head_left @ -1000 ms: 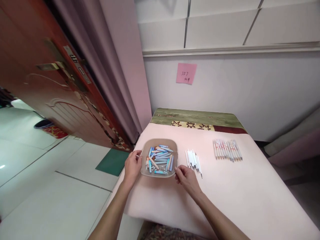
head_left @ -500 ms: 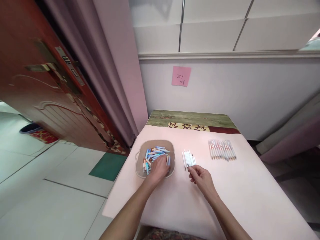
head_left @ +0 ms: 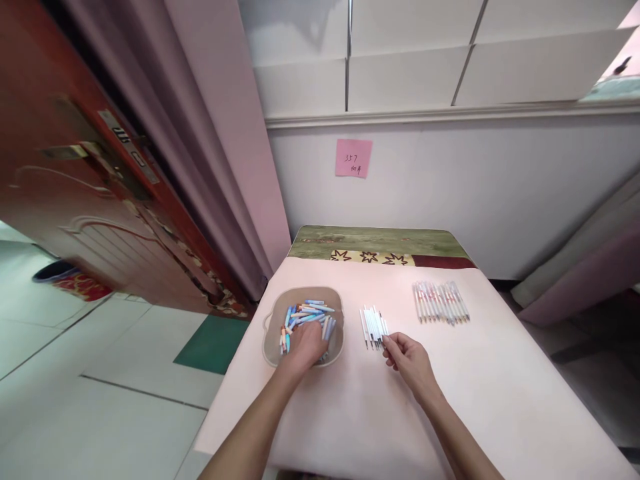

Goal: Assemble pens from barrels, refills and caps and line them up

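My left hand [head_left: 307, 344] reaches down into a beige plastic basin [head_left: 271, 343] on the left of the table. Blue, white and orange pen parts [head_left: 305, 313], which look like caps or short barrels, lie loose around it. Its fingertips are hidden among them, so their grip does not show. Right of the basin, thin white pen refills [head_left: 373, 323] with dark tips lie side by side. My right hand [head_left: 407, 357] is closed in a pinch at the near right end of this row, thumb and forefinger on the tip of one refill.
Several clear pens [head_left: 441, 302] lie in a row at the right of the pink-covered table [head_left: 480, 387]. A bare green strip [head_left: 375, 237] runs along its far edge, against the wall. A red door [head_left: 115, 200] stands to the left.
The view has shifted slightly. My left hand has moved a little nearer in the basin, its fingers still down among the pen parts. My right hand stays pinched at the refills.
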`<move>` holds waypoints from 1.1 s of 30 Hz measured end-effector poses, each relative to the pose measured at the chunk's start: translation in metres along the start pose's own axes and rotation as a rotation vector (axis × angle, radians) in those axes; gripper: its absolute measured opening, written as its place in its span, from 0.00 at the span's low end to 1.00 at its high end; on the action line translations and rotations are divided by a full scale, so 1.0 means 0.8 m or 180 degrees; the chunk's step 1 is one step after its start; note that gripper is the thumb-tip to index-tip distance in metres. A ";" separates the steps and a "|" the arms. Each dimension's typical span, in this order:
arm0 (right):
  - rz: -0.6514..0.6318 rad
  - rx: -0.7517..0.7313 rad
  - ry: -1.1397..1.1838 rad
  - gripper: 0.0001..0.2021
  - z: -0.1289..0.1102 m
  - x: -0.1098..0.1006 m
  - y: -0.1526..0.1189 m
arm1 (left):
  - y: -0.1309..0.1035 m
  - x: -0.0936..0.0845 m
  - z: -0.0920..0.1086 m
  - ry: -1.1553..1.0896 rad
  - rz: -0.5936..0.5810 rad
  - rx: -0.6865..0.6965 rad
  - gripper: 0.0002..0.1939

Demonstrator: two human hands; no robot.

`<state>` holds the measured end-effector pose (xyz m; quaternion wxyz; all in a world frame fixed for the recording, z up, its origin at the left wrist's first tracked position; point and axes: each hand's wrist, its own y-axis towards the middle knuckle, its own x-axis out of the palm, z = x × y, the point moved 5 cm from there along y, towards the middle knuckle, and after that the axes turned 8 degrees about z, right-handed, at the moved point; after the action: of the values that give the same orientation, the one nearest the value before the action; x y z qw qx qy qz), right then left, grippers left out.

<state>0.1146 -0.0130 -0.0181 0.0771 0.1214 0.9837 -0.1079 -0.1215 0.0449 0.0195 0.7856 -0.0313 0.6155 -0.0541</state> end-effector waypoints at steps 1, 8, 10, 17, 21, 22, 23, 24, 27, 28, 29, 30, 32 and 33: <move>-0.0002 0.0000 0.0015 0.21 0.001 0.000 0.000 | 0.001 0.000 0.002 0.0001 0.0006 -0.0013 0.03; -0.0015 -0.0055 -0.0118 0.19 0.003 -0.008 -0.004 | -0.011 -0.026 -0.021 -0.0298 0.0227 -0.0147 0.02; 0.0014 -0.0070 -0.0159 0.19 0.000 -0.009 -0.003 | -0.029 -0.040 -0.032 -0.0488 0.0503 -0.0134 0.06; -0.0103 -0.0390 -0.0481 0.16 -0.036 0.041 -0.013 | -0.096 -0.037 -0.064 -0.1664 0.1766 0.0069 0.16; -0.0228 -0.0323 -0.0525 0.16 -0.034 0.082 -0.021 | -0.094 -0.018 -0.075 -0.1701 0.1810 0.0117 0.20; -0.0307 -0.0281 -0.0396 0.16 -0.031 0.092 -0.023 | -0.091 -0.017 -0.077 -0.1732 0.1803 0.0141 0.20; -0.0390 -0.0234 -0.0213 0.16 -0.027 0.101 -0.026 | -0.088 -0.017 -0.078 -0.1768 0.1801 0.0166 0.20; -0.0467 -0.0185 -0.0006 0.16 -0.024 0.110 -0.029 | -0.086 -0.019 -0.080 -0.1812 0.1798 0.0187 0.19; -0.0640 -0.0006 0.0540 0.17 -0.018 0.130 -0.038 | -0.078 -0.025 -0.088 -0.2090 0.1719 0.0086 0.17; -0.0694 0.0070 0.0645 0.17 -0.017 0.134 -0.039 | -0.076 -0.027 -0.092 -0.2295 0.1649 -0.0019 0.17; -0.0739 0.0137 0.0685 0.18 -0.016 0.134 -0.039 | -0.075 -0.029 -0.097 -0.2568 0.1572 -0.0158 0.17; -0.0759 0.0181 0.0665 0.18 -0.016 0.131 -0.037 | -0.075 -0.032 -0.101 -0.2899 0.1507 -0.0320 0.17; -0.0652 0.0145 0.0449 0.19 -0.016 0.111 -0.024 | -0.078 -0.039 -0.106 -0.3660 0.1379 -0.0642 0.18; -0.0493 0.0044 0.0241 0.18 -0.017 0.093 -0.014 | -0.081 -0.043 -0.106 -0.4056 0.1307 -0.0794 0.18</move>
<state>0.0392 -0.0036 -0.0157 0.0304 0.0494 0.9916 -0.1157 -0.2153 -0.0136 0.0397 0.9797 -0.0299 0.0277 0.1965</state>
